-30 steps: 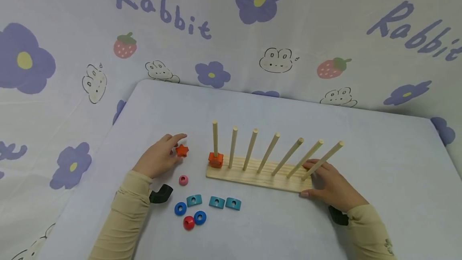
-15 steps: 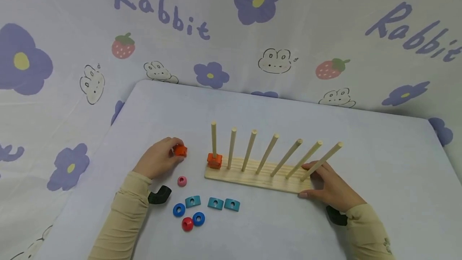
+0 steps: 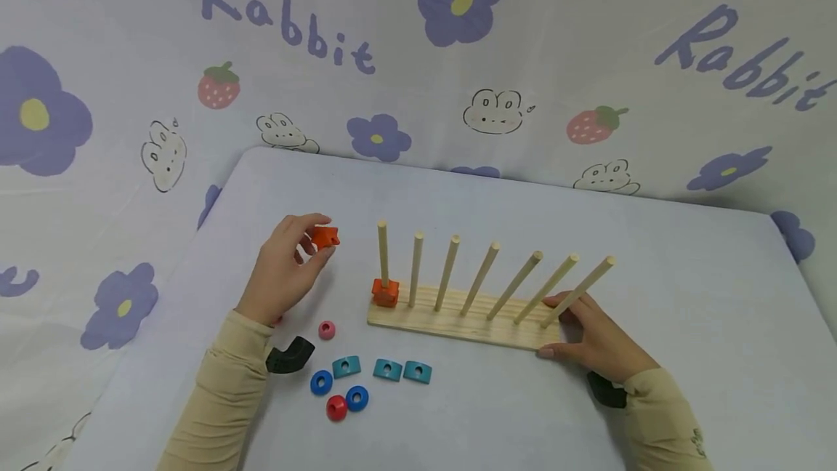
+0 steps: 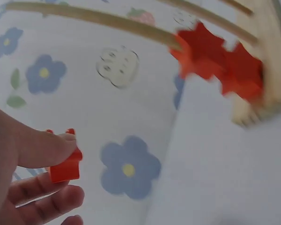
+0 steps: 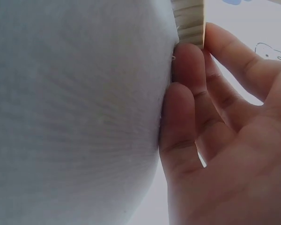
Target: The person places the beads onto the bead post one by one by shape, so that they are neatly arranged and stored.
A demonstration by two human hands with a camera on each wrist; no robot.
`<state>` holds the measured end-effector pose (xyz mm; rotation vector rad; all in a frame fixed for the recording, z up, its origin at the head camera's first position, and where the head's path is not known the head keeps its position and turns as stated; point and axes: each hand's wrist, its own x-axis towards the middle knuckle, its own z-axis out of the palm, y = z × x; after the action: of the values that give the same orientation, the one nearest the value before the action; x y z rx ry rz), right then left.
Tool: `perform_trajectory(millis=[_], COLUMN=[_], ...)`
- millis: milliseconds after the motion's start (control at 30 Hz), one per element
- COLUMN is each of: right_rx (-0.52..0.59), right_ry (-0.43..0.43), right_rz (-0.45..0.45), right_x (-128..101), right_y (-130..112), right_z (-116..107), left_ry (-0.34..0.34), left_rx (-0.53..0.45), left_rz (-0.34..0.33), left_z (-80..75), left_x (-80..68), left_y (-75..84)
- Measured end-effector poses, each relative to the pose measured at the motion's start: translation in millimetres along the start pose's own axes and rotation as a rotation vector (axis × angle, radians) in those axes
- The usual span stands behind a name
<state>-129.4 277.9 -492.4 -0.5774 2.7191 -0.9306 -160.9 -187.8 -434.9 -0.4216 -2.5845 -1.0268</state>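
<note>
Raised over the table left of the pegs, my left hand pinches an orange star-shaped bead between thumb and fingers. In the left wrist view the thumb lies across this bead. A wooden peg board with a row of several upright pegs lies in front of me. At the foot of its leftmost peg sit two stacked orange star beads. My right hand grips the board's right end, thumb at the front edge and fingers behind. Up close, the right wrist view has fingers beside the board's end.
Nearer to me lie a pink bead, three teal blocks with holes, two blue rings and a red bead. Another reddish bit peeks out by the left wrist. A printed cloth rises behind the table.
My left hand has closed its fingers on the loose star bead, then lifted it off the table and away from me. The right hand keeps its hold on the board.
</note>
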Motion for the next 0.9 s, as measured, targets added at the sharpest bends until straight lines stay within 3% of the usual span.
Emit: perform_trajectory(millis=[100,200,467,600,733,900], right_rx=[-0.003,-0.012,-0.014,-0.010,-0.011,-0.012], right_ry=[0.006,0.011,0.000,-0.003,0.001,0.007], right_rz=[-0.002,-0.002,-0.006,-0.007,-0.015,-0.040], right_x=[-0.2,-0.3,-0.6,-1.2,-1.3,-1.5], right_y=[-0.1,-0.4,-2.6,-3.0,-2.7,-0.4], right_z=[-0.3,-1.0,-1.9,-1.7,-1.0,-0.9], left_ry=[0.062,0.083,0.069,0.053,-0.008,-0.071], left_rx=[-0.084,-0.167,-0.294,-0.329,-0.355,-0.325], left_rz=[0.075,0.126,0.158,0.180,0.184,0.217], left_z=[-7.5,-16.3,-35.0,-38.9,-40.9,-39.1], left_x=[9.0,17.2,30.6,33.1,32.2,32.5], left_y=[16.2,35.2,80.2,91.7,98.5,100.9])
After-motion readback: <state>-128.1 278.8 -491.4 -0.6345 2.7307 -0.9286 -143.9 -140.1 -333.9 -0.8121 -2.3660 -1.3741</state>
